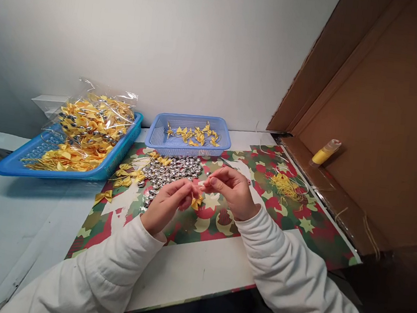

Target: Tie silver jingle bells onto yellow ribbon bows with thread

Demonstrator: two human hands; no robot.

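My left hand is closed in a pinch above the patterned mat, its fingertips close to those of my right hand. Just below the left fingers a small yellow ribbon bow shows, seemingly hanging from a thin string in them. My right hand is pinched too, with a small silver bell-like bead at its fingertips. Behind the left hand lies a pile of shiny silver beads. Loose yellow bows lie to the left of that pile.
A blue basket at the left holds many yellow bows and a clear bag of bows with beads. At the back stands a smaller blue basket with several bows. Yellow strings lie right, near a yellow bottle by the cardboard wall.
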